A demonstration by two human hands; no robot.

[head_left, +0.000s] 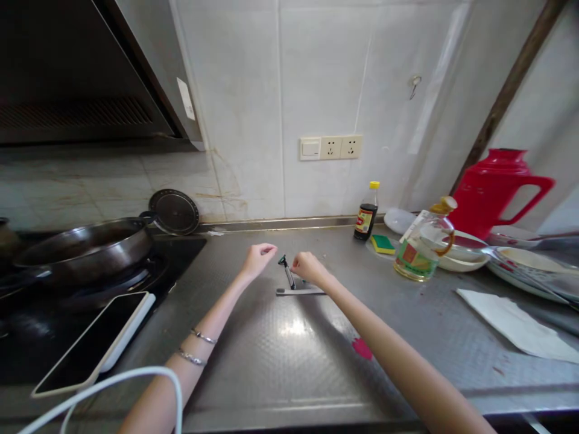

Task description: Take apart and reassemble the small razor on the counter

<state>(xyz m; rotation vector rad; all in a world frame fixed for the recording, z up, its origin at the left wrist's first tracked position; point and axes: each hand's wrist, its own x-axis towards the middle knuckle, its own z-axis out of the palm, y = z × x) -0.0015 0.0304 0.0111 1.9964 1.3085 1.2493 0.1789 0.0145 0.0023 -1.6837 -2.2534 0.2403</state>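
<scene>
Over the metal counter, my left hand (259,260) has its fingers curled together towards the thumb, with nothing visible in them. It is just left of a razor (288,276) with a dark head and a grey handle. My right hand (309,269) is closed, knuckles up, right beside the razor's handle; whether it touches the razor or holds something small is hidden. Below that hand a toothbrush (301,292) with grey bristles lies crosswise, its right end reaching under my right wrist. A small teal bit shows between the toothbrush and my right hand, too small to name.
Left are a pan (90,247) on the black stove and a phone (97,343) with a white cable (122,372). Right stand a soy sauce bottle (365,216), a sponge (382,244), an oil jug (418,256), a red thermos (491,193), dishes (520,274) and a paper towel (511,319).
</scene>
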